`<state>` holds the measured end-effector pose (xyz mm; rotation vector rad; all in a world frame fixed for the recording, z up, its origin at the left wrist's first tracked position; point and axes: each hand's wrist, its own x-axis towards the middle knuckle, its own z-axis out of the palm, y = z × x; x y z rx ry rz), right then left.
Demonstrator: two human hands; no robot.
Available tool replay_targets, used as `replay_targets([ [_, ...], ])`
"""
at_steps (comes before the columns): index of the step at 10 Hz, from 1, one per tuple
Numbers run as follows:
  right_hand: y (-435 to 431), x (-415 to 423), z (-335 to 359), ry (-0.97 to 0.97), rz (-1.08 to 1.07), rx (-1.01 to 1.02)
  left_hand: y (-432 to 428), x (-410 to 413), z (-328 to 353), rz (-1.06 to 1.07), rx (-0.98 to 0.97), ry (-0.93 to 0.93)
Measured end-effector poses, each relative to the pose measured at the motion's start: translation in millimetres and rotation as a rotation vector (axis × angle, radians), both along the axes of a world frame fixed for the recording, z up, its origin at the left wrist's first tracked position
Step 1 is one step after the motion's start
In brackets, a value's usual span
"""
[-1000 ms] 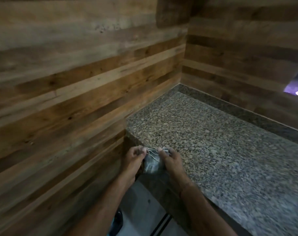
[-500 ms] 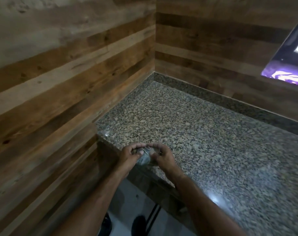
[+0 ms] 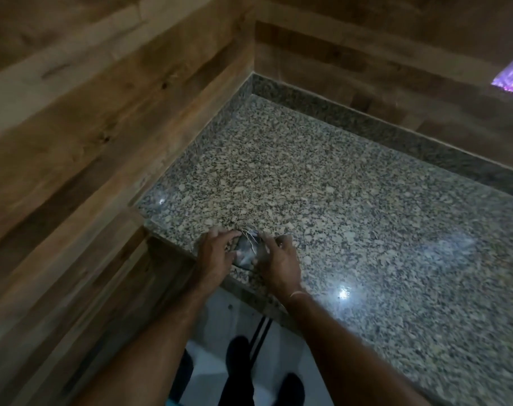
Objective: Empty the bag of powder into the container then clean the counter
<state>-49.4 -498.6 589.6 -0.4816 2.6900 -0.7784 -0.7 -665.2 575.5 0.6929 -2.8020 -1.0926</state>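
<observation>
A small grey cloth [image 3: 246, 250] with loose pale threads lies bunched on the speckled granite counter [image 3: 351, 206], close to its front edge. My left hand [image 3: 215, 254] presses on the cloth's left side, fingers spread over it. Holding its right side is my right hand [image 3: 278, 259], fingers curled onto the fabric. Both hands rest on the counter with the cloth between them. No bag of powder and no container are in view.
Wooden plank walls [image 3: 108, 118] close the counter on the left and at the back, with a low granite upstand [image 3: 366, 124] along them. A lit purple screen [image 3: 512, 80] shows at the far right. Below the counter edge are a pale floor and my feet [image 3: 240, 356].
My hands and the cloth have moved from beyond the counter's edge onto its top. The cloth went from held up between my fingers to pressed flat-bunched on the granite. The view tilted downward.
</observation>
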Motion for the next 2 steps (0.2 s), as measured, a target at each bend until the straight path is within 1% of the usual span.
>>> replay_targets([
  [1, 7.9, 4.6, 2.8, 0.009, 0.009, -0.097, -7.2, 0.9, -3.9, -0.063, -0.039, 0.014],
  [2, 23.1, 7.1, 10.7, 0.013, -0.040, -0.181, -5.7, 4.8, 1.1, -0.006, -0.105, 0.021],
])
